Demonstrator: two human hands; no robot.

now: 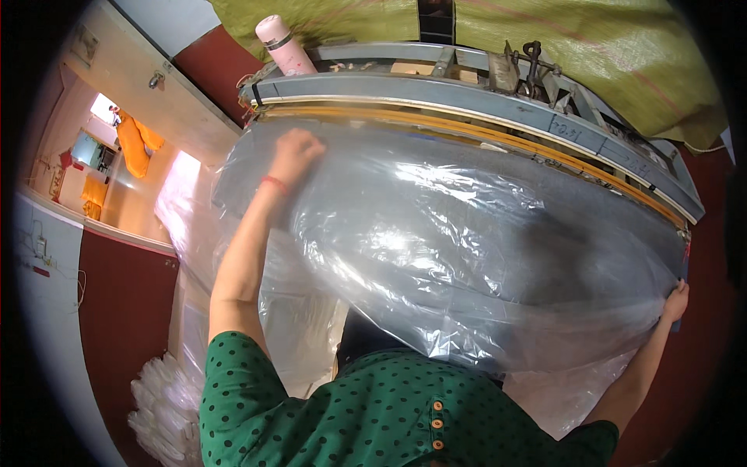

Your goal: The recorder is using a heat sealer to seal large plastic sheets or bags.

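Note:
A large clear plastic sheet [436, 226] spreads over the dark grey bed of a long metal-framed bench, with shiny wrinkles across it and its near edge sagging toward my body. My left hand [299, 152] is closed in a loose fist at the sheet's far left part, a red band round the wrist. What its fingers hold, if anything, is hidden. At the right end my right hand [675, 302] pinches the edge of the plastic sheet beside the end of the bench. The arms are spread wide apart.
A grey metal frame [467, 97] with an orange-yellow strip [459, 128] runs along the back. A pink bottle [284, 45] stands at its left end; a metal clamp [533, 66] sits farther right. Bundled plastic [165, 405] lies at lower left, near an open door [148, 78].

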